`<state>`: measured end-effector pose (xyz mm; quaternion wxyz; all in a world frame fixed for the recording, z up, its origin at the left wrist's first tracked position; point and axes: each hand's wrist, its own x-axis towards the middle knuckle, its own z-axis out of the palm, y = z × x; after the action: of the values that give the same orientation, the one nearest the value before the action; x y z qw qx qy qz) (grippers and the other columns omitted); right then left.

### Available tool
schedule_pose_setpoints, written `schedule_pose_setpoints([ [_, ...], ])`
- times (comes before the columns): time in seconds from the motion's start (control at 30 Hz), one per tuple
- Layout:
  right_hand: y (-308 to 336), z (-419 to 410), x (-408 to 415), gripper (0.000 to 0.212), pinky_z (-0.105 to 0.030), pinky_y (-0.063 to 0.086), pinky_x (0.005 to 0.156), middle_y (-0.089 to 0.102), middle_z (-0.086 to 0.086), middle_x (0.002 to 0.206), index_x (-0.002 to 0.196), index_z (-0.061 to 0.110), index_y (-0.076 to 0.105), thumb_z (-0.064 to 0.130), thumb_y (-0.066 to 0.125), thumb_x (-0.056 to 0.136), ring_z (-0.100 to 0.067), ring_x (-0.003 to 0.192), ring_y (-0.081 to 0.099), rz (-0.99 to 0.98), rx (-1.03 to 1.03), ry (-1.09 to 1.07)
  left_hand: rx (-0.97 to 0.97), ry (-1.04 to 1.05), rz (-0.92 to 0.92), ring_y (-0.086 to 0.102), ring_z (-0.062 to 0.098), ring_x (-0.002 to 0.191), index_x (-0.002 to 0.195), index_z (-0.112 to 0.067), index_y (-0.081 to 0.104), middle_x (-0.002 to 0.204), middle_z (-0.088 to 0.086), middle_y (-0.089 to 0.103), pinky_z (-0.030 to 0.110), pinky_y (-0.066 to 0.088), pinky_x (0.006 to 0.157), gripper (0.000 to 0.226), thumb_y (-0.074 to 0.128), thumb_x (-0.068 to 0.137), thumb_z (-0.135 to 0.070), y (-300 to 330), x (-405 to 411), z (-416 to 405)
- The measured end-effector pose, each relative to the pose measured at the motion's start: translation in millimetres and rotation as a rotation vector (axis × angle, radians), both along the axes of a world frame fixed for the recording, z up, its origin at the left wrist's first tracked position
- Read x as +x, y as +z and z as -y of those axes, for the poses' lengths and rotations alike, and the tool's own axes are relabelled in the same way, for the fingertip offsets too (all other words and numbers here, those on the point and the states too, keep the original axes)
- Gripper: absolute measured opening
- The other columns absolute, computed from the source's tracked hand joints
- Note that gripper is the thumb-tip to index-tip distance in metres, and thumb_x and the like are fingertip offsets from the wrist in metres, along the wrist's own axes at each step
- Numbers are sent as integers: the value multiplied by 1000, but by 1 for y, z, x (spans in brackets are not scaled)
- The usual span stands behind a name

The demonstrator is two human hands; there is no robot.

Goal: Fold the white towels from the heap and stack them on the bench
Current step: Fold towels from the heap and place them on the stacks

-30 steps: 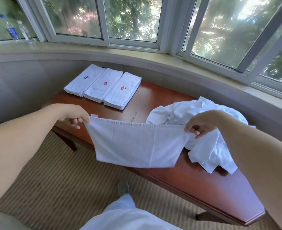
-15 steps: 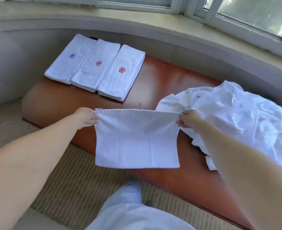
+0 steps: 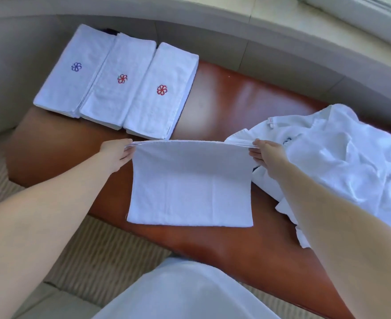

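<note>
White terry fills most of the view. At the far left end of the reddish wooden bench (image 3: 224, 100), three folded stacks lie side by side, edges touching: the stack with a blue emblem (image 3: 74, 72), then the middle stack with a red emblem (image 3: 118, 84), then the right stack with a red emblem (image 3: 162, 93).

In front of them the left forearm reaches forward from the lower left, nearly straight. The left hand (image 3: 116, 153) is turned with fingers pointing right and pinches the upper left corner of the half-folded towel (image 3: 189, 185) between thumb and fingers. The towel's top edge is stretched taut between both hands, and its doubled layers hang down over the bench's front part, the lower edge level; whether it touches the wood cannot be told.

The right arm comes in from the lower right, also extended. The right hand (image 3: 268, 153) pinches the towel's upper right corner, fingers curled beneath the edge.

Just beyond that hand, the heap (image 3: 339, 162) of crumpled white towels lies on the bench's right end, with a small tag showing near its top.
</note>
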<state>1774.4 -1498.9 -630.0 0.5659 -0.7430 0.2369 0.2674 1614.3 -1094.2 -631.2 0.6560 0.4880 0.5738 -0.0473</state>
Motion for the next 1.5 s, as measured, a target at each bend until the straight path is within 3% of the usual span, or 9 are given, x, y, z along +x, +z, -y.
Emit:
schedule_pose_setpoints([
  [0.17,-7,21,-18,17,-25,61,72,70,-8,90,99,14,73,6,59,95,-16,75,73,-24,-37,62,92,-58,-75,71,16,98,104,-12,66,114,13,71,27,57,78,10,64,96,-5,4,-24,14],
  [0.3,-18,40,-55,26,-25,60,63,69,-11,99,116,13,61,2,58,93,-21,77,73,-75,-34,64,163,-149,-128,66,24,108,143,-9,50,127,16,62,37,56,96,52,65,94,2,-6,-66,36],
  [0.4,-32,54,-86,26,-35,62,76,66,-15,101,116,8,53,3,61,91,-27,83,72,-116,-67,96,178,-187,-163,66,26,109,150,-9,42,131,15,61,38,53,100,62,64,94,3,-15,-100,54],
  [0.5,-46,71,-115,3,-33,61,74,67,-13,92,91,6,63,4,62,90,-22,74,71,-142,-110,167,179,-220,-200,67,24,107,141,-6,54,128,14,66,35,53,96,49,63,93,3,-28,-131,66],
  [0.83,-102,92,-173,9,-39,61,88,70,-7,100,99,9,62,9,54,95,-17,79,72,-196,-264,274,335,-322,-283,72,29,100,101,-3,70,112,17,71,40,59,92,14,63,91,3,-91,-193,82],
  [1.13,-120,98,-190,15,-46,58,95,71,-4,96,102,14,63,11,52,91,-22,92,73,-199,-344,294,350,-228,-266,71,28,96,95,-6,63,112,13,67,39,61,87,13,57,91,4,-122,-200,85],
  [1.27,-119,94,-195,17,-44,57,86,70,-4,90,92,19,59,13,45,85,-33,95,71,-134,-391,331,286,-148,-217,71,25,94,111,-5,57,120,12,63,34,61,80,23,45,93,3,-127,-196,87],
  [1.4,-114,96,-199,21,-39,52,75,71,-8,97,97,16,59,13,44,82,-35,99,70,-144,-407,367,278,-122,-198,71,22,88,96,-11,56,112,4,62,25,61,62,23,39,84,0,-125,-199,89],
  [1.5,-113,94,-200,22,-34,40,65,67,-17,100,98,9,54,13,42,80,-30,79,65,-86,-490,460,359,-253,-247,73,22,84,98,-12,54,111,1,63,37,64,72,21,40,82,-9,-127,-203,87],
])
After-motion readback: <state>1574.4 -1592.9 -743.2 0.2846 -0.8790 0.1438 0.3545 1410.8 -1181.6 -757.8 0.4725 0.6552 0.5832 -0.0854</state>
